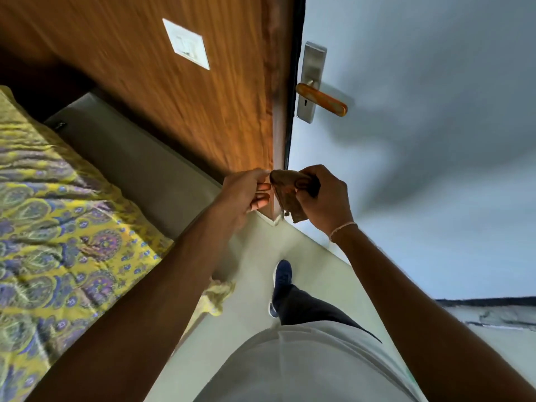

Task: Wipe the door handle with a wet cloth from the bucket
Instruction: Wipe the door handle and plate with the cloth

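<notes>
Patterned yellow bedspread lies at my left, my left hand pinches one edge of the crumpled brown cloth which my right hand grips bunched, well below the smooth orange lever door handle on its brushed-metal plate.

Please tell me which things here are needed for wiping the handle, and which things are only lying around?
Needed: cloth, held in both hands, left hand and right hand; door handle on the door.

Lying around: bed cover, wall switch, yellow rag on the floor. No bucket is in view.
</notes>
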A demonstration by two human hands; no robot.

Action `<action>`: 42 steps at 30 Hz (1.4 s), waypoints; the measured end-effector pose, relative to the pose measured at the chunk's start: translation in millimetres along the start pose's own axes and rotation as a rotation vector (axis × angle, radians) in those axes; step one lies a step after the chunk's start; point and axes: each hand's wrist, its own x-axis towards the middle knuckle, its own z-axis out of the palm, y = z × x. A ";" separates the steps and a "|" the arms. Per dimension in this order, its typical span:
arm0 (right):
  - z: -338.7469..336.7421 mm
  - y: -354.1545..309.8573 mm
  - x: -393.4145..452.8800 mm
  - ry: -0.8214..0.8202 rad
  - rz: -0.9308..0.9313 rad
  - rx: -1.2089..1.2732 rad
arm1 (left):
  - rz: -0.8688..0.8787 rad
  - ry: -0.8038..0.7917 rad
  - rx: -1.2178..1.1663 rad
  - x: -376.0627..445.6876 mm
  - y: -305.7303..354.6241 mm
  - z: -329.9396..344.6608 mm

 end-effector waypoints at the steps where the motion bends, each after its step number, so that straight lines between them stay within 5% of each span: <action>1: 1.6 -1.6 16.4 0.014 -0.010 0.008 | 0.011 -0.006 0.030 12.0 10.6 1.4; 13: 15.1 -16.0 155.1 0.111 0.060 0.083 | 0.591 0.109 0.531 126.0 101.1 15.9; 20: 30.2 -33.7 156.1 0.217 0.092 0.070 | 1.129 0.078 0.752 163.3 102.0 6.6; 23: 34.8 -41.6 151.6 0.334 0.087 0.064 | 1.368 0.010 0.791 187.7 97.4 -4.5; 32: 39.4 -90.9 147.5 0.846 0.269 -0.013 | 1.695 -0.267 0.755 216.1 124.7 -13.2; 37: 35.3 -122.5 157.3 1.114 0.095 -0.483 | 1.798 -0.316 0.710 228.1 148.3 -14.1; 39: 39.2 -118.3 171.1 1.105 0.001 -0.598 | 1.807 -0.308 0.681 230.4 154.8 -11.1; 42: 59.4 -88.0 195.8 0.833 -0.018 -0.664 | 1.820 -0.279 0.678 231.2 159.2 -5.8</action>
